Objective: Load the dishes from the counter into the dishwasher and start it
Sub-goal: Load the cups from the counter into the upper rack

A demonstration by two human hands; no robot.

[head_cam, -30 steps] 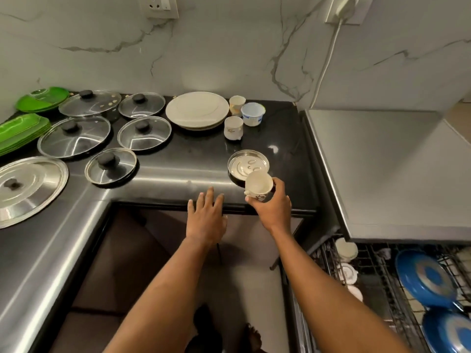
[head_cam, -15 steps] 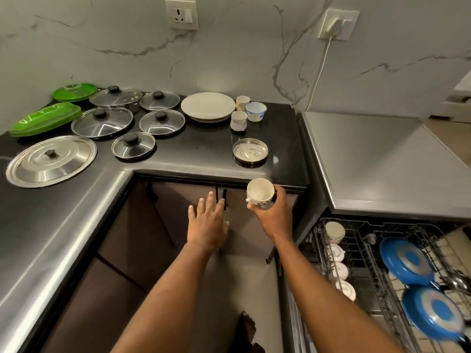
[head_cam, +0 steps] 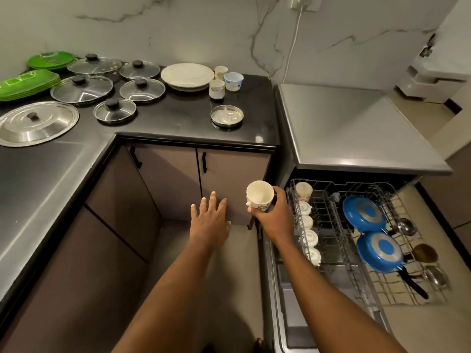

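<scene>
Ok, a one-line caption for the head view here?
Right hand holds a white cup beside the pulled-out dishwasher rack; left hand open, lids and plates waiting on the counter.

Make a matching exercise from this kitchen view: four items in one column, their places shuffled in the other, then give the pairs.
Things:
1. white cup
2. blue pans
3. green plates
4. small steel plate

Places:
A. far left end of the counter
B. held in the right hand
C. alone near the counter's front edge
D. standing in the dishwasher rack

Pairs: 1-B, 2-D, 3-A, 4-C
</scene>
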